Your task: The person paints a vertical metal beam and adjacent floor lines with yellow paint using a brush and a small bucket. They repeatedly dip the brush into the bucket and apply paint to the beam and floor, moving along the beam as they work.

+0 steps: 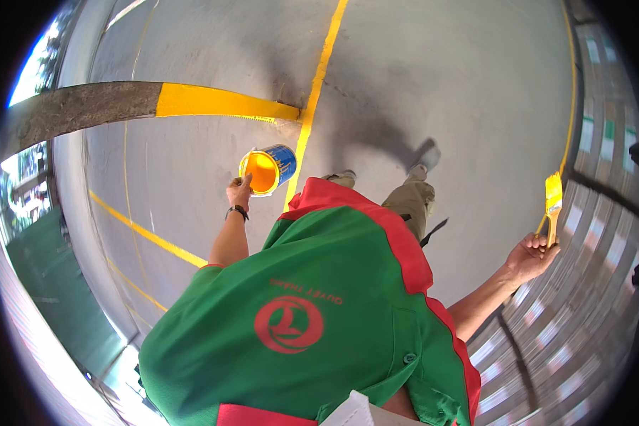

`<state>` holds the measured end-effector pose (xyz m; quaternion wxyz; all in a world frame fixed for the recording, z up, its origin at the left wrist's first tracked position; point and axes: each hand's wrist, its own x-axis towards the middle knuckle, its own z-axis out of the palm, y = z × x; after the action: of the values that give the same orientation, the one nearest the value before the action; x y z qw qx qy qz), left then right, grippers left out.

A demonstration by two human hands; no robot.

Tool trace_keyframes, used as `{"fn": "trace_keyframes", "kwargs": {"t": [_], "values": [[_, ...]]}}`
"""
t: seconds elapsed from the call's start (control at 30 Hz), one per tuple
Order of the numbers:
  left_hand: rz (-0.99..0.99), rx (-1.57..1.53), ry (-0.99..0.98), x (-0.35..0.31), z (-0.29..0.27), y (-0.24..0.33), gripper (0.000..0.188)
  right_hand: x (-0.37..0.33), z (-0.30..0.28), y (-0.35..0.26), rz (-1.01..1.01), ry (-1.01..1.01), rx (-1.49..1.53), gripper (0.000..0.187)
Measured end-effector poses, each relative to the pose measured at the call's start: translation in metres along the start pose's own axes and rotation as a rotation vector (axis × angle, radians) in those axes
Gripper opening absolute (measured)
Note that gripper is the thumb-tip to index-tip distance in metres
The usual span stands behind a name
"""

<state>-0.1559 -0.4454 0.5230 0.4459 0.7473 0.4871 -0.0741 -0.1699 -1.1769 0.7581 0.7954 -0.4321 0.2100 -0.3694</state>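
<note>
Concrete floor [476, 92] with yellow painted lines [318, 78]. My left hand [238, 192] grips the rim of a blue paint can [268, 170], yellow paint inside, just below the yellow-painted curb [220, 103]. My right hand [531, 257], well right of the can, is closed on a yellow-loaded paintbrush [553, 199], bristles up.

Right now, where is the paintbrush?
In the head view the paintbrush is far right, held upright in the right hand, its yellow bristles up, well away from the paint can in the left hand.

blue can [268, 170] w/ yellow paint, yellow brush [553, 201]
</note>
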Motion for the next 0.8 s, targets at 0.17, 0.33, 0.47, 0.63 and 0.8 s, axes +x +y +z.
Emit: {"fn": "trace_keyframes", "kwargs": {"t": [0.17, 0.33, 0.47, 0.63, 0.8], "values": [[-0.094, -0.102, 0.198, -0.068, 0.066, 0.01, 0.037, 0.185, 0.044, 0.067, 0.158, -0.105, 0.037, 0.027], [-0.287, -0.157, 0.323, -0.133, 0.091, 0.025, 0.037, 0.311, 0.165, 0.134, 0.284, -0.255, -0.129, 0.031], [-0.462, -0.227, 0.471, -0.198, 0.142, 0.022, 0.038, 0.382, 0.279, 0.208, 0.405, -0.444, -0.147, 0.033], [-0.672, -0.324, 0.592, -0.226, 0.235, 0.035, 0.043, 0.412, 0.431, 0.328, 0.515, -0.639, -0.171, 0.039], [-0.941, -0.361, 0.736, -0.214, 0.314, 0.09, 0.046, 0.391, 0.575, 0.428, 0.636, -0.84, -0.283, 0.04]]}}
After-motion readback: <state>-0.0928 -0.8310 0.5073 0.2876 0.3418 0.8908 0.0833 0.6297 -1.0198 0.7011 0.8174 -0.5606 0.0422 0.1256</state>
